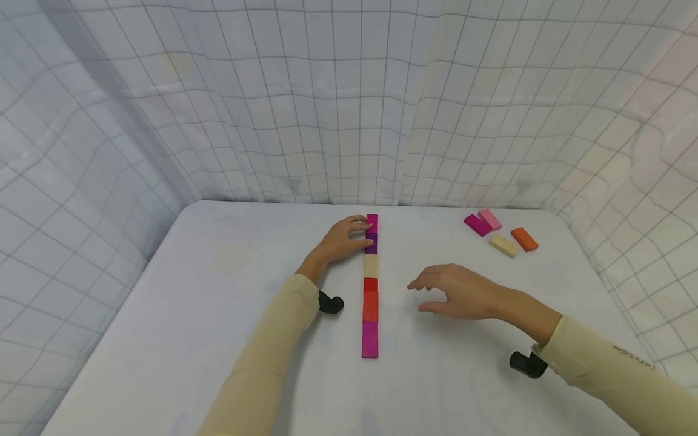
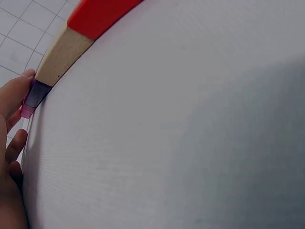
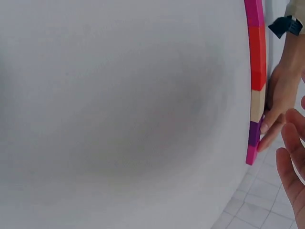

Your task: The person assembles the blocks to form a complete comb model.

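Left hand (image 1: 340, 240) is resting, relaxed, thumb on purple block (image 1: 373, 249); right hand (image 1: 461, 293) is hovering empty, uncurled. Probably light, rigid; pinch sides.

The white surface (image 1: 234, 260), seemingly a table, bears a row of blocks (image 1: 371, 266) and four more blocks (image 1: 504, 246)

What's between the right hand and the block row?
Nothing but bare white tabletop. The head view shows the gap from the right hand to the block row.
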{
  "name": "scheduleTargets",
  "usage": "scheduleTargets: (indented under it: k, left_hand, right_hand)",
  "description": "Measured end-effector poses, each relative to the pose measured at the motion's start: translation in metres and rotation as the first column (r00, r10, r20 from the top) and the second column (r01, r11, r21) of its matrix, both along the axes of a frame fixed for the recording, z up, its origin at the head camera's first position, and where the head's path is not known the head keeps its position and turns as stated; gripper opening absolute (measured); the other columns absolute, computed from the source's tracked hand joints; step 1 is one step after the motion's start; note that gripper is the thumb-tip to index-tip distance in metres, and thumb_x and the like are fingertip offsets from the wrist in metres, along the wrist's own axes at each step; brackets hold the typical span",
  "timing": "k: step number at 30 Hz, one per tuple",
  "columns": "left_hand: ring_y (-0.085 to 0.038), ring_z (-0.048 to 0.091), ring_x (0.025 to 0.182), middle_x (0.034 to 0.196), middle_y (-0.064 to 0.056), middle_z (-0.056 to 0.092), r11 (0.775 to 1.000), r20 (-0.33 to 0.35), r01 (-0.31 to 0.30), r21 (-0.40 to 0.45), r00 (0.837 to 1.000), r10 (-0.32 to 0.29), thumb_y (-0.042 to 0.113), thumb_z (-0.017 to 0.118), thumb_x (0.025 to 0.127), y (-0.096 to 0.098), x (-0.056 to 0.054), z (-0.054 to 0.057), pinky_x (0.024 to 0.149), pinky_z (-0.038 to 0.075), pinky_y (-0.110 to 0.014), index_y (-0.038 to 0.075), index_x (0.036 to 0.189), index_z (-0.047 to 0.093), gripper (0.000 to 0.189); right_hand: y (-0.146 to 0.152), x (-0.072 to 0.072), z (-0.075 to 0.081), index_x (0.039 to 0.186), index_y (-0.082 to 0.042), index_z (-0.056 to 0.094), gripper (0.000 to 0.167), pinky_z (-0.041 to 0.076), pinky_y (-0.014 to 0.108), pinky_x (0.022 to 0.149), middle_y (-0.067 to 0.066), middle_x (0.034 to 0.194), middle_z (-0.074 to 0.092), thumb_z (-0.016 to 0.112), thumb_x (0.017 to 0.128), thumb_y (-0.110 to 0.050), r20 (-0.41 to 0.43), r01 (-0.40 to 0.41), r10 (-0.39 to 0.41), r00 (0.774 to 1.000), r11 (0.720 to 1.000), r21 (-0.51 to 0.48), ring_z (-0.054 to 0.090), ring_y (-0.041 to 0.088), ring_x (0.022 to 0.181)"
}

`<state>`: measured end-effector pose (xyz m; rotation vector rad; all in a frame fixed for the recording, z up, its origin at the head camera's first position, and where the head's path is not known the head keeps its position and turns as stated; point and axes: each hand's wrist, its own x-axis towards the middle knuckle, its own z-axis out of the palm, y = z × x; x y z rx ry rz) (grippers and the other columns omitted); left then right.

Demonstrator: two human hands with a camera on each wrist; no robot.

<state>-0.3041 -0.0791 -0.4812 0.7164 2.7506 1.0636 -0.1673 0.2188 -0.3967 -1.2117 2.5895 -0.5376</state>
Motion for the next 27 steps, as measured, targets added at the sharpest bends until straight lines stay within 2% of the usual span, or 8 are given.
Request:
scheduleTargets:
  k: [7, 15, 18, 22, 27]
  left_hand:
    - [-0.029, 0.033, 0.15, 0.157, -0.009, 0.045, 1.0, -0.002, 0.0, 0.002, 1.0, 0.0, 0.032, 0.07, 0.098, 0.001, 0.002, 0.001, 0.123, 0.023, -0.047, 0.007, 0.145, 0.061, 0.054]
    - [-0.03, 0.033, 0.149, 0.157, -0.009, 0.046, 1.0, -0.001, 0.003, 0.012, 1.0, -0.003, 0.032, 0.07, 0.099, -0.001, 0.001, -0.004, 0.122, 0.025, -0.048, 0.007, 0.146, 0.06, 0.054]
    - [-0.029, 0.034, 0.149, 0.158, -0.009, 0.045, 1.0, -0.01, 0.009, 0.01, 1.0, -0.009, 0.031, 0.07, 0.099, 0.0, 0.0, -0.004, 0.122, 0.025, -0.047, 0.007, 0.145, 0.061, 0.053]
    - [-0.03, 0.034, 0.149, 0.157, -0.01, 0.046, 1.0, -0.019, 0.007, 0.008, 1.0, -0.007, 0.03, 0.071, 0.099, -0.001, 0.001, -0.002, 0.122, 0.025, -0.047, 0.007, 0.145, 0.061, 0.053]
    - [-0.029, 0.034, 0.149, 0.157, -0.009, 0.046, 1.0, -0.019, 0.006, 0.005, 1.0, -0.006, 0.031, 0.071, 0.099, -0.001, -0.001, -0.003, 0.122, 0.025, -0.047, 0.007, 0.145, 0.061, 0.053]
  right_hand:
    - [0.018, -0.015, 0.019, 0.13, -0.012, 0.072, 0.042, 0.059, 0.043, 0.089, 0.0, 0.12, 0.071, 0.081, 0.092, -0.027, -0.055, 0.07, -0.071, 0.996, 0.997, -0.026, 0.068, 0.024, 0.108]
    - [0.048, -0.039, 0.031, 0.127, -0.009, 0.072, 0.041, 0.058, 0.039, 0.084, -0.002, 0.118, 0.071, 0.081, 0.092, -0.028, -0.071, 0.185, -0.192, 0.979, 0.978, -0.095, 0.066, 0.019, 0.103]
    - [0.064, -0.05, 0.037, 0.126, -0.008, 0.072, 0.039, 0.057, 0.041, 0.083, -0.002, 0.114, 0.07, 0.081, 0.093, -0.027, -0.103, 0.221, -0.231, 0.967, 0.97, -0.097, 0.064, 0.02, 0.101]
    - [0.086, -0.065, 0.04, 0.126, -0.002, 0.071, 0.041, 0.057, 0.045, 0.083, 0.004, 0.109, 0.071, 0.08, 0.093, -0.023, -0.138, 0.285, -0.293, 0.946, 0.956, -0.076, 0.064, 0.026, 0.098]
    - [0.121, -0.078, 0.037, 0.13, 0.002, 0.068, 0.045, 0.059, 0.049, 0.079, 0.016, 0.111, 0.069, 0.078, 0.095, -0.024, -0.115, 0.416, -0.42, 0.9, 0.907, -0.062, 0.064, 0.036, 0.102]
